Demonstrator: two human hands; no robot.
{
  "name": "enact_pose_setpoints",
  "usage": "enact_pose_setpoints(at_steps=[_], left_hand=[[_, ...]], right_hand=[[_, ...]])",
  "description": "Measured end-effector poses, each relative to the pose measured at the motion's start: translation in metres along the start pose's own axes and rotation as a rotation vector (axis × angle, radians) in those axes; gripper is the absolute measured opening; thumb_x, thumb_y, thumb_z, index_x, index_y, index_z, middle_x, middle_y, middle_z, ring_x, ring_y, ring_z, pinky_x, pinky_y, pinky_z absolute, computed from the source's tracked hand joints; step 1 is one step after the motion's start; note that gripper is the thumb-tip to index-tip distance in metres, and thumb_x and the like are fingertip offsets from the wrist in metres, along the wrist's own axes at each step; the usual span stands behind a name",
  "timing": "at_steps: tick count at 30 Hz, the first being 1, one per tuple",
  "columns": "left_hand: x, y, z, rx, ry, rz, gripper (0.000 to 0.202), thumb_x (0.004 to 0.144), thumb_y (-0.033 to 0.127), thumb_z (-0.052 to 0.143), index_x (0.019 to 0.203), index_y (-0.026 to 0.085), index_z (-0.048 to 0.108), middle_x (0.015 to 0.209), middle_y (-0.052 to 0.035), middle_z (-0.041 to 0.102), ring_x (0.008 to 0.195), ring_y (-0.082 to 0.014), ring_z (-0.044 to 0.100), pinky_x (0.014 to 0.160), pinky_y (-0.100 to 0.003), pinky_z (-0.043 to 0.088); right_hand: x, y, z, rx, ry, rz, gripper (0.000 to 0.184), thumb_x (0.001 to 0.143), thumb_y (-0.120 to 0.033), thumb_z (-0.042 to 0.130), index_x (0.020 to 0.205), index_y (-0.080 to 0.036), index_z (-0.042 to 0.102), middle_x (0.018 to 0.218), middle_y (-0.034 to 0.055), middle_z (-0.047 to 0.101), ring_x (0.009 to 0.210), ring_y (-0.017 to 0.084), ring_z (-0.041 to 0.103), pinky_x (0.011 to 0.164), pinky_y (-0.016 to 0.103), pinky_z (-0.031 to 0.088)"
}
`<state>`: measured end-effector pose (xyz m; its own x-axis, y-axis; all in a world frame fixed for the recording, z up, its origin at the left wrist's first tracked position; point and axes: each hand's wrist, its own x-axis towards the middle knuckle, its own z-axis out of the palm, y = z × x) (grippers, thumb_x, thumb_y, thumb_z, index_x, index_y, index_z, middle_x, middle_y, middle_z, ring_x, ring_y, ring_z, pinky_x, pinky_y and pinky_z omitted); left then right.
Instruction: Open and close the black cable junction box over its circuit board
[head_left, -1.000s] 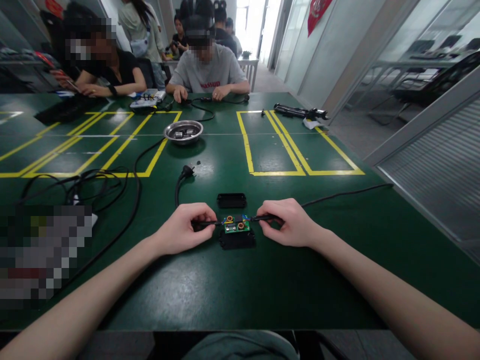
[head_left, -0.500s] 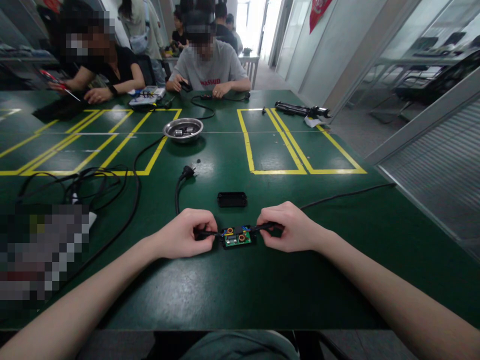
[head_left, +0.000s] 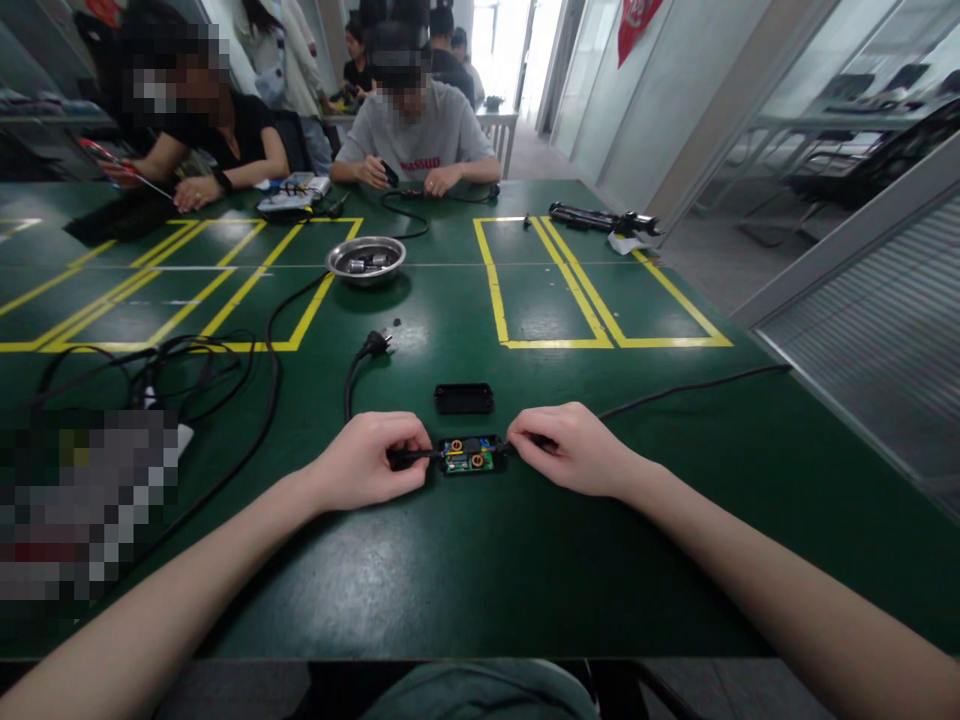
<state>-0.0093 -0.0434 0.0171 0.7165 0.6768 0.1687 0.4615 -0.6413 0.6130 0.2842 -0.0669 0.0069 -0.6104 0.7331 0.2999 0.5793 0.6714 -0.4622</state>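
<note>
A green circuit board (head_left: pixel 471 460) with copper coils and coloured wires lies in a small black case (head_left: pixel 472 472) on the table in front of me. At its left end, my left hand (head_left: pixel 382 460) is closed round a black power cable (head_left: pixel 409 456). Across from it, my right hand (head_left: pixel 566 450) pinches the black cable (head_left: pixel 504 449) where it enters the case's right end. Just beyond the case rests a black cover (head_left: pixel 464 398), its hollow side up. A black plug (head_left: pixel 377 343) on a cable lies past my left hand.
Coiled black cable (head_left: pixel 187 375) lies to the left, beside a blurred-out box (head_left: pixel 82 500). A metal bowl (head_left: pixel 366 262) with metal parts stands farther back. Two people sit across the green table (head_left: pixel 480 590). A black tool-like object (head_left: pixel 600 218) lies at the far right.
The board now sits lower and flatter within the case, which has shifted slightly away from me. My right hand has moved in closer to the case's end. Across the table, a person has raised a small black part.
</note>
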Motion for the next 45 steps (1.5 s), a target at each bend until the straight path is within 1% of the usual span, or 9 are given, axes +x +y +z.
enact_pose_setpoints(at_steps=[5,12,16,22,26,34,38,42,45], left_hand=[[-0.001,0.001,0.002,0.05,0.045,0.033,0.011,0.088,0.02,0.061,0.081,0.016,0.07,0.075,-0.0021,0.063,0.068,-0.0131,0.059,0.061,-0.022,0.045],[-0.002,0.001,0.008,-0.02,0.102,0.034,0.013,0.09,0.021,0.061,0.084,0.015,0.07,0.078,-0.003,0.066,0.067,-0.0125,0.059,0.062,-0.022,0.046],[-0.002,0.0,0.008,-0.017,0.076,0.028,0.013,0.09,0.021,0.06,0.084,0.016,0.07,0.077,-0.0027,0.065,0.067,-0.0126,0.059,0.062,-0.022,0.046],[-0.001,0.001,0.006,0.035,0.023,0.008,0.018,0.092,0.023,0.059,0.076,0.016,0.065,0.074,-0.0015,0.06,0.065,-0.0123,0.056,0.058,-0.021,0.042],[-0.001,0.003,0.004,0.054,0.008,0.011,0.023,0.093,0.023,0.058,0.071,0.017,0.061,0.072,-0.0011,0.059,0.064,-0.0121,0.055,0.057,-0.021,0.041],[-0.002,-0.002,0.002,0.148,0.025,0.036,0.02,0.096,0.025,0.057,0.082,0.018,0.069,0.083,-0.0039,0.067,0.074,-0.0153,0.064,0.064,-0.023,0.046],[0.001,-0.003,0.001,0.195,0.042,0.054,0.02,0.095,0.025,0.058,0.082,0.018,0.07,0.078,-0.0025,0.066,0.072,-0.015,0.062,0.066,-0.025,0.044],[0.004,-0.004,0.003,0.183,0.065,0.071,0.02,0.094,0.027,0.059,0.079,0.017,0.07,0.073,-0.0004,0.067,0.067,-0.0141,0.06,0.076,-0.031,0.044],[0.006,-0.008,0.006,0.176,0.148,0.002,0.018,0.095,0.028,0.059,0.087,0.018,0.072,0.076,-0.0015,0.068,0.074,-0.0171,0.063,0.078,-0.033,0.045]], right_hand=[[0.001,0.0,0.007,-0.044,0.02,0.078,0.023,0.101,-0.021,0.05,0.084,-0.019,0.066,0.077,0.0033,0.07,0.063,0.015,0.064,0.061,0.025,0.044],[0.001,0.003,0.009,-0.002,0.003,0.088,0.023,0.101,-0.022,0.05,0.088,-0.018,0.068,0.082,0.005,0.072,0.068,0.015,0.065,0.064,0.026,0.047],[0.001,0.004,0.007,0.011,-0.016,0.08,0.022,0.101,-0.022,0.052,0.088,-0.019,0.07,0.083,0.0045,0.073,0.069,0.015,0.066,0.063,0.025,0.046],[0.002,-0.001,0.008,-0.024,0.021,0.09,0.017,0.097,-0.018,0.056,0.084,-0.019,0.068,0.076,0.0029,0.068,0.067,0.015,0.062,0.062,0.025,0.044],[0.003,-0.004,0.008,-0.021,0.021,0.095,0.016,0.095,-0.016,0.056,0.084,-0.019,0.066,0.081,0.0032,0.066,0.068,0.014,0.06,0.061,0.025,0.044],[0.004,-0.007,0.01,-0.069,0.034,0.115,0.016,0.094,-0.015,0.056,0.081,-0.018,0.064,0.079,0.0028,0.065,0.066,0.014,0.06,0.06,0.025,0.043],[0.005,-0.005,0.009,-0.095,0.034,0.111,0.015,0.094,-0.015,0.056,0.082,-0.019,0.066,0.08,0.003,0.067,0.07,0.015,0.063,0.064,0.025,0.045],[0.004,-0.001,0.011,-0.056,0.089,0.109,0.013,0.095,-0.017,0.056,0.087,-0.019,0.067,0.082,0.0037,0.068,0.075,0.017,0.064,0.067,0.028,0.048],[0.005,0.002,0.013,-0.023,0.181,0.115,0.013,0.092,-0.019,0.059,0.101,-0.02,0.067,0.097,0.0076,0.071,0.09,0.022,0.066,0.078,0.035,0.053]])
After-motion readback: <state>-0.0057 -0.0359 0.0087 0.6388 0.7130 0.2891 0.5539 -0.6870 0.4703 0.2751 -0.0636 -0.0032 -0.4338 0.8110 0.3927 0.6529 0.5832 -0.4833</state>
